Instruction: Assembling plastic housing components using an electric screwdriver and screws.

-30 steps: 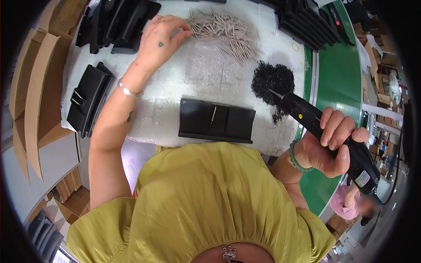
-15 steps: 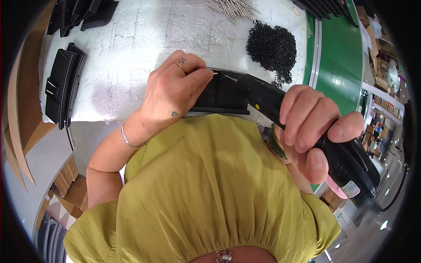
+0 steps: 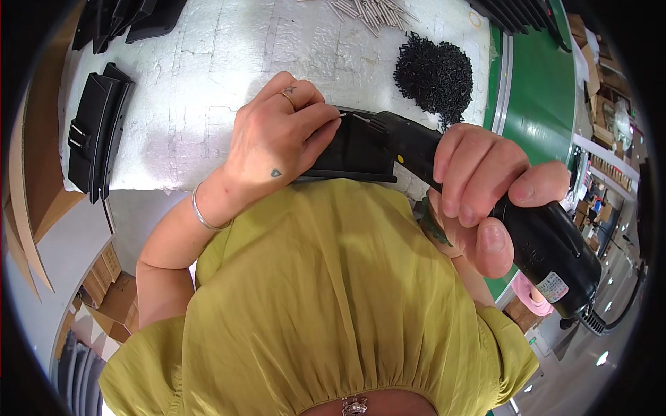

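My right hand (image 3: 479, 187) wraps around a black corded electric screwdriver (image 3: 548, 243), which lies tilted with its thin bit (image 3: 359, 116) pointing left. Close to the bit's tip, my left hand (image 3: 281, 132) is closed in a pinch at a black plastic part (image 3: 354, 152) in front of my body. A small pale tip shows at those fingertips; whether it is a nail or a thin pin I cannot make out. The left hand covers the left end of the black part. Behind the screwdriver lies a heap of small black screws (image 3: 436, 75).
Metal pins (image 3: 371, 12) lie scattered at the far edge of the white foam-covered table (image 3: 201, 83). Curved black parts (image 3: 100, 132) stand at the left, with more black pieces (image 3: 135, 17) behind. A green surface (image 3: 538, 97) runs along the right, with black ribbed parts (image 3: 517, 14) at its far end.
My right hand and the screwdriver have shifted slightly left, with the tool's rear end a little lower. The left hand keeps its pinch at nearly the same spot.
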The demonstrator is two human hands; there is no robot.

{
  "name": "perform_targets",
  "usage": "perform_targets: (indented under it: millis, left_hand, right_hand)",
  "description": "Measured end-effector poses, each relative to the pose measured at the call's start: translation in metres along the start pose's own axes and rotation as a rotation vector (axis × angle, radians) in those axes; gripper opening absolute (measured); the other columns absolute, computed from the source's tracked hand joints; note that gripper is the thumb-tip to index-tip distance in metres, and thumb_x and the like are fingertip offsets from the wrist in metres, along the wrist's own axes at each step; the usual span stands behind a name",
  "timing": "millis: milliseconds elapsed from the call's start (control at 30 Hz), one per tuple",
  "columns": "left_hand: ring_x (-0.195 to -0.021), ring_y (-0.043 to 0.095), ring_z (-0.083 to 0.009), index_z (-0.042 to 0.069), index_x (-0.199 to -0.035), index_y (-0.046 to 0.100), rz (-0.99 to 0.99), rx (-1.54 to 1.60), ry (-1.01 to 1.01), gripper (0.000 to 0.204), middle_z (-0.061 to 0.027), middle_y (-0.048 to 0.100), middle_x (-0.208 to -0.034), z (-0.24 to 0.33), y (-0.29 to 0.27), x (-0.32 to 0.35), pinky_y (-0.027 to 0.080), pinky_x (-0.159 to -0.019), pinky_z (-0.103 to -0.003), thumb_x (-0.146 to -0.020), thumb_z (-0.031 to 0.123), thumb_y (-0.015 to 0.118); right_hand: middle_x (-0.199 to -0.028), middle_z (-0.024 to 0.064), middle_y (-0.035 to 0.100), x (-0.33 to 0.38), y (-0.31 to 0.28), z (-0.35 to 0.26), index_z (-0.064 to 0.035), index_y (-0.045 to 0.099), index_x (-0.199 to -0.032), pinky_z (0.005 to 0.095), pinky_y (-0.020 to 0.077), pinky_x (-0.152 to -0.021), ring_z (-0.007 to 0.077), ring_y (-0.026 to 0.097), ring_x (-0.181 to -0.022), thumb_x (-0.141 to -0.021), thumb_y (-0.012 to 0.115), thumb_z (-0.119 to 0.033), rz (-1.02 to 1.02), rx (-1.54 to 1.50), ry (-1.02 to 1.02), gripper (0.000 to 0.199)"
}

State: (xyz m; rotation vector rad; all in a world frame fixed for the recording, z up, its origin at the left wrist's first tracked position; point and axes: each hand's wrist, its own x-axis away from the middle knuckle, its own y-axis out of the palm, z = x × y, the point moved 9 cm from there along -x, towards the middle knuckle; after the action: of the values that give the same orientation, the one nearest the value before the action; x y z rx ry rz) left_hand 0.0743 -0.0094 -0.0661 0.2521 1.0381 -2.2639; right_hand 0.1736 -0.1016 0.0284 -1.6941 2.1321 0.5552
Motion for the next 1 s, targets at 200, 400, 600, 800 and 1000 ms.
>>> perform_targets:
  millis: [200,400,600,800,1000]
  left_hand:
    - [-0.068,0.052,-0.0197,0.008,-0.073,0.063,-0.014,0.029,-0.011,0.011,0.0004,0.057,-0.073,0.001,0.0,-0.004,0.047,-0.054,-0.031,-0.066,0.005,0.07]
    - [-0.068,0.052,-0.0199,0.009,-0.073,0.063,-0.02,0.031,-0.026,0.011,0.0006,0.057,-0.073,-0.002,0.002,-0.003,0.047,-0.054,-0.031,-0.065,0.005,0.07]
    - [-0.068,0.052,-0.0199,0.009,-0.073,0.063,-0.001,0.037,0.003,0.012,0.0007,0.057,-0.074,-0.003,0.0,0.0,0.047,-0.054,-0.031,-0.064,0.004,0.069]
    - [-0.07,0.052,-0.0187,0.01,-0.069,0.06,0.001,0.027,-0.002,0.009,0.0012,0.054,-0.073,-0.005,0.003,0.003,0.048,-0.054,-0.031,-0.066,0.007,0.068]
    - [-0.072,0.052,-0.0173,0.011,-0.066,0.056,0.017,0.016,0.015,0.011,0.0016,0.052,-0.072,-0.004,0.005,0.003,0.048,-0.052,-0.03,-0.067,0.009,0.067]
  right_hand:
    - [-0.065,-0.0029,0.048,-0.003,0.001,-0.004,-0.0136,0.042,-0.105,0.0271,0.0377,-0.058,0.0106,0.047,-0.055,-0.077,0.056,-0.013,-0.019,0.013,0.024,0.032]
    - [-0.066,-0.0022,0.047,-0.005,0.007,0.002,-0.0138,0.04,-0.102,0.0284,0.0375,-0.057,0.0113,0.045,-0.054,-0.078,0.058,-0.013,-0.044,0.048,0.079,0.029]
    - [-0.067,-0.0014,0.048,-0.017,0.025,0.005,-0.0137,0.038,-0.098,0.0298,0.0385,-0.057,0.0117,0.046,-0.054,-0.079,0.058,-0.013,-0.251,0.117,0.138,0.028]
    - [-0.067,-0.0005,0.051,-0.024,0.034,0.009,-0.0128,0.037,-0.096,0.0298,0.0395,-0.051,0.0117,0.047,-0.05,-0.077,0.059,-0.012,-0.315,0.152,0.116,0.029]
    - [-0.065,-0.0017,0.051,-0.026,0.028,0.008,-0.0124,0.037,-0.095,0.0263,0.0384,-0.046,0.0099,0.047,-0.047,-0.075,0.06,-0.013,-0.202,0.101,0.058,0.03]
